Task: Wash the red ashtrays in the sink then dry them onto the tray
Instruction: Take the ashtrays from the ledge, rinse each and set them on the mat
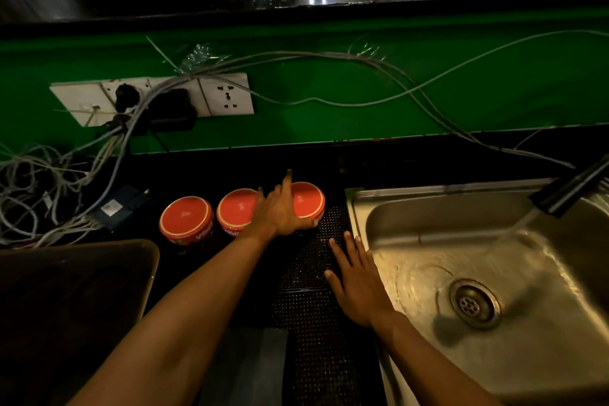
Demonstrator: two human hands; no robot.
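Right now I see three red ashtrays in a row on the dark worktop, between the tray at the near left corner and the sink on the right. Each is round and low, with a red-orange face, a thin pale rim and lettering on its side wall that I cannot read. The left ashtray and the middle ashtray stand just beside each other; the right ashtray sits on the far end of a black studded mat along the sink's left edge. My left hand lies over the right ashtray, fingers spread, thumb against its near side and forefinger pointing past it. My right hand hovers flat and spread over the mat, holding nothing. Water runs from the black tap into the steel sink. The dark tray is bare where I can see. Grey cables tangle at the worktop's far left edge.
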